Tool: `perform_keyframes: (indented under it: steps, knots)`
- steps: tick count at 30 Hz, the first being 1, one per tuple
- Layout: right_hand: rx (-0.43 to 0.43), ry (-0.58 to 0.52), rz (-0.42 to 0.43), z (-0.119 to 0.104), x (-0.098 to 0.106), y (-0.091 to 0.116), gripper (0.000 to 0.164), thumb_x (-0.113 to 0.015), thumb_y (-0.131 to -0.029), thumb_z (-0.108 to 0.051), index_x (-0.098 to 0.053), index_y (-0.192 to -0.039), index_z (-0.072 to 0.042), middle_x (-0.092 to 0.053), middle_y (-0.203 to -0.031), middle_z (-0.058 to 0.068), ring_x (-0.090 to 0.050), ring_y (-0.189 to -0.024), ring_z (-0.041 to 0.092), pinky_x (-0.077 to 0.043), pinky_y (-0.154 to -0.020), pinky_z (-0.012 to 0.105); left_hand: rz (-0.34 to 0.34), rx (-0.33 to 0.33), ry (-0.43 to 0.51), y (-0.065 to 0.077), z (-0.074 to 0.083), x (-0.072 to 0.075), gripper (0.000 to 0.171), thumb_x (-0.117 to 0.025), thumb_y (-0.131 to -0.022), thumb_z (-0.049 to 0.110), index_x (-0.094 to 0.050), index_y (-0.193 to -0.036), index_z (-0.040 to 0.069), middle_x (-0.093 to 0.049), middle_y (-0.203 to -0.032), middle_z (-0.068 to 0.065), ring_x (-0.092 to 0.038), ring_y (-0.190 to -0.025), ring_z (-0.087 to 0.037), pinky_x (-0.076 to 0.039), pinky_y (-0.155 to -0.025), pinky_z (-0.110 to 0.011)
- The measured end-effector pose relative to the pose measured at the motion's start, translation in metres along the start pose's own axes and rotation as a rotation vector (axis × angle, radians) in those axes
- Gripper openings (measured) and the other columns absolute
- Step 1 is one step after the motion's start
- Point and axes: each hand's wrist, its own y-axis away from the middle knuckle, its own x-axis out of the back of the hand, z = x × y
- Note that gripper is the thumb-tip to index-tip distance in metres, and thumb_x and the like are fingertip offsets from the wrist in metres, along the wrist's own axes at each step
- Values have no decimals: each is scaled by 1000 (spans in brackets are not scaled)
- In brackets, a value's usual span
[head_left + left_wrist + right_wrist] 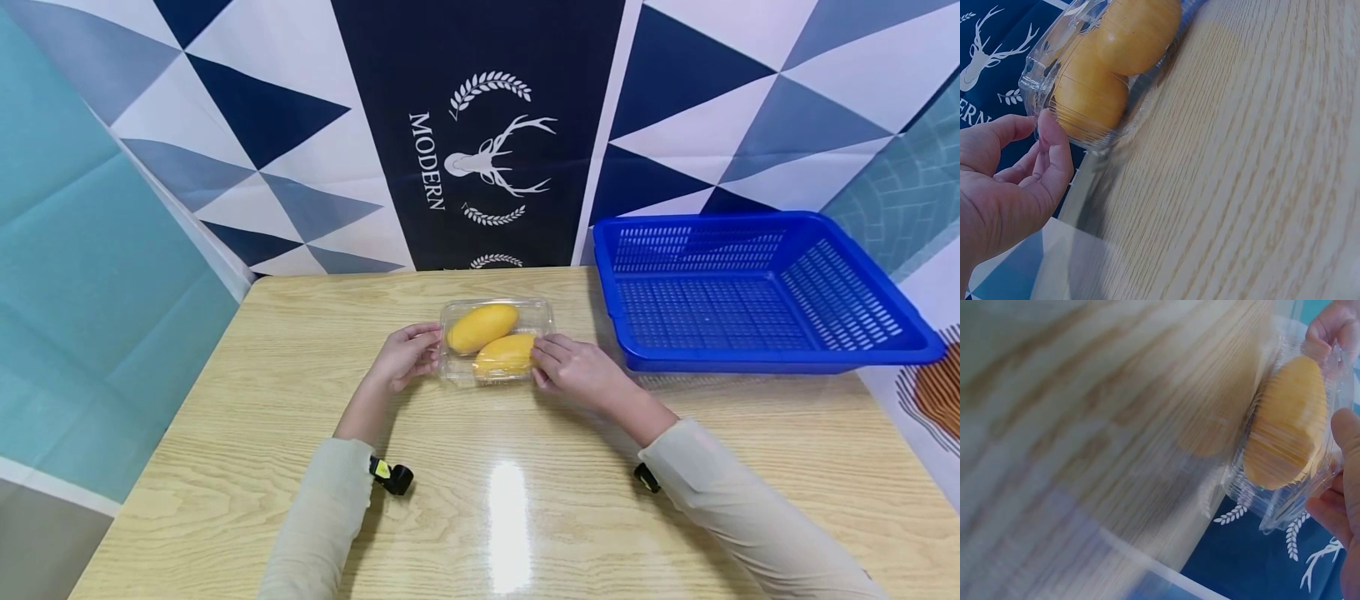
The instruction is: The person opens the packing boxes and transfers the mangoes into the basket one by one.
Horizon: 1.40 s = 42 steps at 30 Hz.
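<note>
A clear plastic clamshell box (459, 368) sits near the back of the wooden table with two yellow mangoes inside. One mango (483, 327) lies towards the back left of the box, the other (502, 357) towards the front right. At the box's left edge, my left hand (407, 357) pinches the plastic rim between thumb and forefinger, which the left wrist view shows closely. My right hand (576, 368) grips the opposite edge, thumb on one side and fingers on the other in the right wrist view. Clear plastic covers the mangoes.
A blue slotted plastic basket (738, 360) stands at the back right, beyond my right hand. Behind the wooden table (442, 517) hangs a patterned cloth (495, 42) with a deer head and triangles.
</note>
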Motion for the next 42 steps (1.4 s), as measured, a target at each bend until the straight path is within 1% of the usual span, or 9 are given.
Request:
perform_keyframes:
  steps: [7, 14, 21, 30, 36, 39, 42]
  knots:
    - [0, -2, 7, -1, 1, -2, 21, -71, -67, -13, -68, -83, -1, -71, -87, 12, -67, -84, 23, -58, -73, 31, 2, 5, 14, 1, 0, 0, 38, -57, -93, 15, -51, -129, 3, -58, -79, 4, -56, -61, -5, -53, -60, -18]
    - [-9, -22, 1, -1, 0, -1, 20, -71, -67, -13, -68, -83, -1, -71, -87, 12, -67, -84, 24, -58, -73, 32, -3, 11, 8, 4, 0, 1, 39, -56, -94, 16, -51, -130, 3, -57, -81, 4, -55, -62, -6, -53, -60, -17]
    - [-28, -40, -12, -1, 3, -2, 18, -65, -70, -13, -67, -84, -2, -70, -89, 12, -66, -85, 24, -57, -74, 31, 0, 14, 19, 3, 1, 1, 39, -57, -93, 17, -52, -129, 4, -56, -83, 3, -56, -62, -6, -53, -60, -17]
    - [-22, -31, 6, 0, 3, -1, 23, -65, -71, -17, -68, -87, 0, -71, -90, 14, -66, -86, 25, -57, -74, 33, -25, 18, 39, 5, 1, 2, 39, -55, -92, 15, -51, -129, 3, -55, -82, 3, -56, -61, -7, -53, -61, -17]
    - [-22, -49, 30, 1, 3, 2, 30, -57, -81, -23, -69, -92, 2, -71, -93, 16, -66, -86, 27, -57, -74, 34, -34, 19, 39, 5, 1, 3, 41, -55, -92, 14, -49, -130, 1, -55, -80, 3, -56, -61, -6, -53, -61, -16]
    - [-39, -62, 17, 0, 4, 3, 33, -55, -83, -25, -69, -95, 2, -70, -95, 16, -66, -89, 28, -57, -77, 35, -35, 18, 38, 4, 0, 3, 41, -54, -91, 13, -49, -130, 1, -55, -80, 3, -55, -60, -6, -53, -61, -16]
    - [-71, -82, -13, -1, 6, 4, 35, -58, -82, -26, -69, -100, 2, -70, -100, 16, -66, -93, 28, -56, -80, 37, -34, 17, 33, 3, 0, 3, 40, -54, -92, 14, -50, -130, 2, -55, -80, 3, -55, -59, -6, -53, -60, -16]
